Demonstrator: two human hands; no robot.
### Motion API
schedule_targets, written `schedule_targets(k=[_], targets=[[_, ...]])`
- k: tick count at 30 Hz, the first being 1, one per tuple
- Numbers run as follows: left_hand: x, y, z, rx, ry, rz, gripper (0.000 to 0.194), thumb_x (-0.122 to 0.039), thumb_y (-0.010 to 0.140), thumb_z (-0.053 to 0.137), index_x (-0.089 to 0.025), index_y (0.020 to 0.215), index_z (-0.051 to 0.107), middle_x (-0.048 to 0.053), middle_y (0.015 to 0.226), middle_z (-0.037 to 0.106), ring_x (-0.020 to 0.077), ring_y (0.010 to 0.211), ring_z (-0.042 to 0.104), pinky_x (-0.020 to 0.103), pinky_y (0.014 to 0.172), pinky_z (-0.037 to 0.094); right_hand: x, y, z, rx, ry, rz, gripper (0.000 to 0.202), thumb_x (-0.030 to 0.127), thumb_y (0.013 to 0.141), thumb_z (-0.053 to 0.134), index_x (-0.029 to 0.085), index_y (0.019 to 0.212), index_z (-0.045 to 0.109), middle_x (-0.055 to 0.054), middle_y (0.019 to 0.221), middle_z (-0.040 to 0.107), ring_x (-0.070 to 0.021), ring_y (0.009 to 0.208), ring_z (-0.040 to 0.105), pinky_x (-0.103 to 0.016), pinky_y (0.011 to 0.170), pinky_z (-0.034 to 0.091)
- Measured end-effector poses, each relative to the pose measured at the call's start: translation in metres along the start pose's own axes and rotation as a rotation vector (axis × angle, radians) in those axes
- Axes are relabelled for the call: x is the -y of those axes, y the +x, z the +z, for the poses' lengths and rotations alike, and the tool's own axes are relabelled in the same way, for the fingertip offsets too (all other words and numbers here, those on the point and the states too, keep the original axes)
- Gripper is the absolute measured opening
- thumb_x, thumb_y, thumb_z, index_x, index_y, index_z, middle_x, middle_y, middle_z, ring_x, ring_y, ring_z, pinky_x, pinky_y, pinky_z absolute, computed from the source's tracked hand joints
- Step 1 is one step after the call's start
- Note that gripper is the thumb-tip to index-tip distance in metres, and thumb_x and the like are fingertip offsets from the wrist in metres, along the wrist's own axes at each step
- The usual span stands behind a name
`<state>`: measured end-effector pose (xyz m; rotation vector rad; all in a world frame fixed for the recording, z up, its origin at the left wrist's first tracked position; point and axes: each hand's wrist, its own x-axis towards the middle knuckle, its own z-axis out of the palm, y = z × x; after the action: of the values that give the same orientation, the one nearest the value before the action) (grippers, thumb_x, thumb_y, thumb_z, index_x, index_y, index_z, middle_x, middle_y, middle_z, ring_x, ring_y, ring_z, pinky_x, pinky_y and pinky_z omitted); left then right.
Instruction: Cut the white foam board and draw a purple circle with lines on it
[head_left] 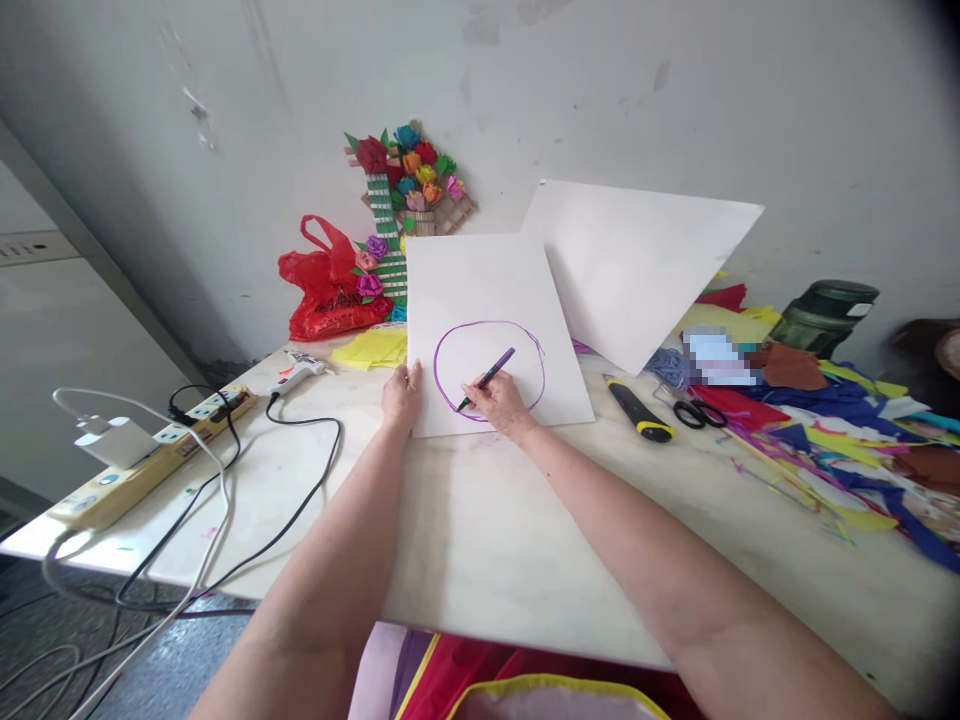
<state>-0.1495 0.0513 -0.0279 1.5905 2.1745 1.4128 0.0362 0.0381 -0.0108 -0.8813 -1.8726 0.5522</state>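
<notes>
Guiding a purple pen [502, 362], the right hand [501, 404] has its fingers pinched round the barrel, with the tip at about 7 o'clock on a hand-drawn circle [435, 362]. The circle sits in the lower half of a white sheet [480, 280], which lies straight ahead of the person, at 12 o'clock. The left hand [402, 397] touches the sheet's edge at roughly 8 o'clock; whether its fingers are closed on that edge I cannot tell.

As for progress, the outline looks close to complete: the line runs round the left, top and right, with doubled strokes near 2 o'clock and around 6, though the right hand hides a stretch near 5. The pen appears to be going over or joining the lower-left part. What seems left is small on the outline itself; inside it and above it the sheet shows no other marks.

Taking the circle as the centre, a black-and-yellow utility knife [637, 408] lies near 4 o'clock, with scissors [701, 413] just beyond. A glue gun [300, 372] lies at 9 o'clock. Farther off, a second white sheet [645, 260] stands slanted at 2 o'clock, a red plastic bag [322, 285] sits at 10, and colourful craft flowers [421, 172] rise against the wall [600, 100] at 11.
</notes>
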Motion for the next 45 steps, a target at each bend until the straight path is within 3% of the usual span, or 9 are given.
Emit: schedule_targets(k=[8,23,33,45], targets=[[0.003,0.002,0.002,0.002,0.011,-0.007,0.042,-0.057,0.081,0.029,-0.022,0.062,0.044,0.002,0.058,0.048,0.0174,0.058,0.048,0.028,0.055,0.035,-0.007,-0.001,-0.001,0.016,0.081,0.066,0.021,0.032,0.073,0.055,0.017,0.058,0.054,0.000,0.055,0.058,-0.0129,0.056,0.059,-0.027,0.065,0.046],[-0.001,-0.001,-0.002,0.002,0.005,-0.014,0.041,-0.056,0.082,0.029,-0.022,0.062,0.042,0.002,0.058,0.047,0.0183,0.061,0.049,0.029,0.056,0.036,0.002,-0.002,-0.012,0.013,-0.010,0.020,0.019,0.024,0.070,0.052,0.017,0.053,0.049,-0.001,0.058,0.053,-0.0121,0.058,0.054,-0.024,0.058,0.045],[0.001,0.001,-0.001,-0.001,0.010,-0.009,0.040,-0.055,0.081,0.030,-0.022,0.063,0.042,0.002,0.059,0.048,0.0178,0.060,0.048,0.029,0.056,0.035,0.002,-0.002,-0.015,-0.005,0.212,0.111,0.022,0.032,0.070,0.052,0.016,0.056,0.051,0.001,0.048,0.053,-0.0114,0.047,0.054,-0.022,0.051,0.042],[-0.001,0.000,-0.002,0.005,0.010,-0.021,0.039,-0.055,0.081,0.030,-0.023,0.062,0.040,0.002,0.059,0.047,0.0183,0.061,0.048,0.029,0.057,0.036,0.005,-0.002,-0.009,0.000,0.152,0.030,0.027,0.037,0.072,0.055,0.017,0.053,0.055,0.000,0.048,0.058,-0.0110,0.046,0.056,-0.022,0.055,0.045]])
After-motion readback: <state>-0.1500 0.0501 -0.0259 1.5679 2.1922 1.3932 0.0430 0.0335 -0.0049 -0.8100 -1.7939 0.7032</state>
